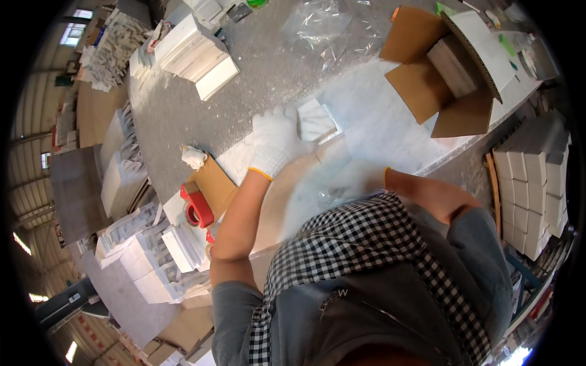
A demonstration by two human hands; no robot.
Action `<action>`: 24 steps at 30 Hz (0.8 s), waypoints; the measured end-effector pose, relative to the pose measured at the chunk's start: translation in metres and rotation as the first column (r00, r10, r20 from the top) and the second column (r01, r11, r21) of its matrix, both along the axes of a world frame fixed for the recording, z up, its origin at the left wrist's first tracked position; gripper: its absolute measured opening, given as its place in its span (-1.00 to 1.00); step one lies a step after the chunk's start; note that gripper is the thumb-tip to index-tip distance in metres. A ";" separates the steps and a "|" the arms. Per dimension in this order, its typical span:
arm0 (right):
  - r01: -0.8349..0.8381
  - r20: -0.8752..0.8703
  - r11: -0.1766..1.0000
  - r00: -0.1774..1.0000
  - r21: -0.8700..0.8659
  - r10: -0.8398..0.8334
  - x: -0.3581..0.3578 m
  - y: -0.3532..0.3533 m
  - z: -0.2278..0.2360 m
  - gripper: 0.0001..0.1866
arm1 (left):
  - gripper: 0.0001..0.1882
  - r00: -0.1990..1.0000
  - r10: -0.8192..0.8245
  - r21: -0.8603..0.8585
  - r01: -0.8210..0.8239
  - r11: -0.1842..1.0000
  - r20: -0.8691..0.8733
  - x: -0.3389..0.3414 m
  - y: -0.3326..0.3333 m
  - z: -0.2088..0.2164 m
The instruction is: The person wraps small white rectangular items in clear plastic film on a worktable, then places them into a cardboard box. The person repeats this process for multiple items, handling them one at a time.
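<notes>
A white, grey-veined tile (316, 121) lies on the work table in front of me, with a shiny clear edge on its right side. My left hand (274, 139), in a white knit glove with a yellow cuff, rests against the tile's left side. Its fingers are bent and held together; whatever is under them is hidden. Nearer my body, a pale translucent sheet (299, 198), apparently plastic film, is smeared by motion. My right hand (361, 174) is by this sheet, too blurred for its fingers to show.
An open cardboard box (415, 91) holding a stack of tiles (455, 65) stands at the far right. Clear plastic (317, 27) lies at the back, and tile stacks (196, 55) at the far left. A red tape dispenser (204, 204) sits beside my left forearm, near a cardboard piece (213, 185).
</notes>
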State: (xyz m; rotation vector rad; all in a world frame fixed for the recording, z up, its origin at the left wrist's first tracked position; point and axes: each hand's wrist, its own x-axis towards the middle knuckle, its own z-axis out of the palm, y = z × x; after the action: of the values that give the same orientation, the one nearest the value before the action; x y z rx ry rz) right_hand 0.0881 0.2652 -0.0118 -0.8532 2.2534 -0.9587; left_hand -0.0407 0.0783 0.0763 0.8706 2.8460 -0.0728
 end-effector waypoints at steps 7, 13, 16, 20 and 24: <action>-0.086 0.061 0.995 0.995 0.040 0.083 -0.004 0.000 0.007 -0.65 | 0.09 0.993 0.090 -0.018 -0.089 0.996 0.082 0.018 0.019 -0.002; -0.134 -0.050 0.989 0.989 0.057 0.137 -0.003 0.000 0.009 -0.70 | 0.09 0.994 0.093 0.036 -0.095 0.995 0.058 0.024 0.012 -0.005; -0.077 -0.078 0.990 0.995 -0.122 0.068 -0.003 0.007 0.014 -0.72 | -0.03 0.994 0.075 0.168 -0.088 0.982 0.081 0.028 0.002 0.007; -0.042 -0.037 0.993 0.999 -0.109 0.038 -0.019 0.020 0.081 -0.74 | -0.23 0.986 0.137 0.496 -0.169 0.852 0.100 0.026 -0.052 -0.008; -0.008 -0.184 0.941 0.981 -0.337 -0.057 -0.049 0.020 0.140 -0.73 | -0.26 0.977 -0.006 0.574 -0.119 0.810 0.211 0.026 -0.102 -0.019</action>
State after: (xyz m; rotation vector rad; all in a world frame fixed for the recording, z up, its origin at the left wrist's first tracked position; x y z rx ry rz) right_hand 0.0388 0.2851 0.1285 -1.1071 2.2981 -1.3528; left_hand -0.0151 -0.0237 0.0578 0.8192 2.7092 0.8973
